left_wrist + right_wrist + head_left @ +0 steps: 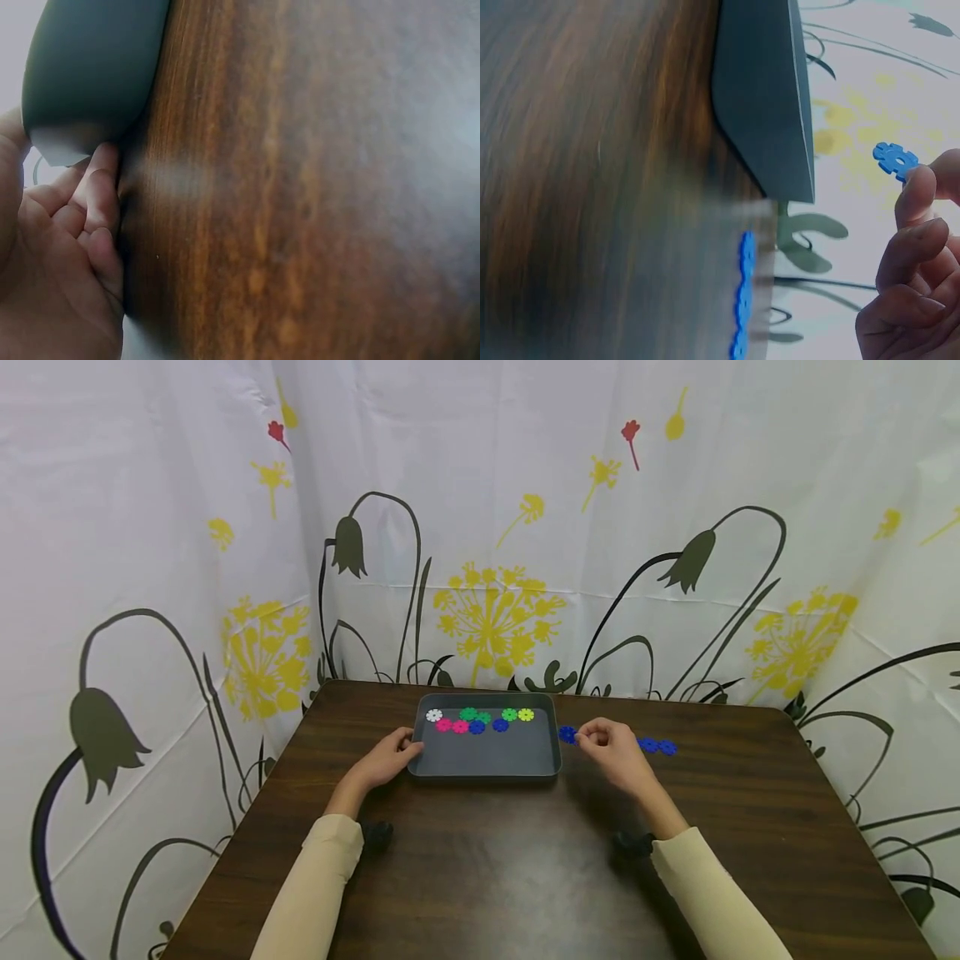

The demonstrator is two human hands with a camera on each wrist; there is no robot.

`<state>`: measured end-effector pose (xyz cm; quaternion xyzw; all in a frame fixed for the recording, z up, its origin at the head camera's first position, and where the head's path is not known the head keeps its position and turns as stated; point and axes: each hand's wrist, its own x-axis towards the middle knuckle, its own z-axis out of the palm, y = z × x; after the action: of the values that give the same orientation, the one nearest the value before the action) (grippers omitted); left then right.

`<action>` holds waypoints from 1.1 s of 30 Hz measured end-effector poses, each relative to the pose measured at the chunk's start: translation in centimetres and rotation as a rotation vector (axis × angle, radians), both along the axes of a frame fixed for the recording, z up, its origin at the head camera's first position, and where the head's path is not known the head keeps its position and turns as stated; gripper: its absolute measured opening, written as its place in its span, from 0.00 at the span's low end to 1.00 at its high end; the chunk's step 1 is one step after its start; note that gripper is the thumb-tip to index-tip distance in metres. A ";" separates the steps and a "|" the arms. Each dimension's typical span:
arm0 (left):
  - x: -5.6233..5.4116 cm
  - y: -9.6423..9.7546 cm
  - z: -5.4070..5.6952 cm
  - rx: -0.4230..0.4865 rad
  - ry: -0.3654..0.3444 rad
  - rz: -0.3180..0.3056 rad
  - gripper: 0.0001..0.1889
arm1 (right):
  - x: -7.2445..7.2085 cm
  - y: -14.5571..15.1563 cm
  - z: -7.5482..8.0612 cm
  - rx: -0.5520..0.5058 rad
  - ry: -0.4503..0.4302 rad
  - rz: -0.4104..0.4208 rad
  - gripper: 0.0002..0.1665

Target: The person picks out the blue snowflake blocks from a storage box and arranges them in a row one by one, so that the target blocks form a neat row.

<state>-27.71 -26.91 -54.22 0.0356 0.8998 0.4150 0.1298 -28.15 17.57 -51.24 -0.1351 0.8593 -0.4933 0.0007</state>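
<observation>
A dark grey rectangular tray (487, 758) lies on the table with several small flower-shaped plastic discs in it: white, pink, green, blue and yellow. My left hand (386, 756) holds the tray at its left side. In the left wrist view, fingers (101, 191) bend against the tray's corner and the thumb lies toward the rim. Just right of the tray, my right hand (611, 752) pinches a blue flower-shaped disc (896, 160) between thumb and index finger, raised above the table. Other blue discs (667, 747) form a row on the table, partly hidden behind that hand.
The brown wooden table (480, 877) reaches back to a white curtain (465, 468) printed with flowers. Dark bands with small devices sit at both wrists. The tray's raised wall (769, 97) stands close to the right hand.
</observation>
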 end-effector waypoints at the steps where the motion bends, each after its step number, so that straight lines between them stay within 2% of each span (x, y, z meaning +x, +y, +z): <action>1: 0.0 0.0 0.0 -0.004 0.002 -0.003 0.30 | 0.0 0.3 0.0 -0.005 0.004 -0.006 0.08; 7: -0.1 0.1 0.0 -0.011 0.006 -0.009 0.28 | 0.0 2.1 0.1 -0.031 0.030 -0.049 0.09; 22: -0.1 0.1 0.3 -0.029 0.004 0.005 0.28 | -0.6 6.0 0.4 -0.015 0.023 -0.105 0.13; 33: -0.2 0.2 0.1 -0.036 0.005 0.018 0.27 | 0.1 8.5 0.2 -0.011 -0.008 -0.159 0.18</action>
<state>-27.89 -26.67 -54.11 0.0264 0.9077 0.3999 0.1243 -28.09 26.06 -51.02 -0.0644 0.8645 -0.4971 -0.0358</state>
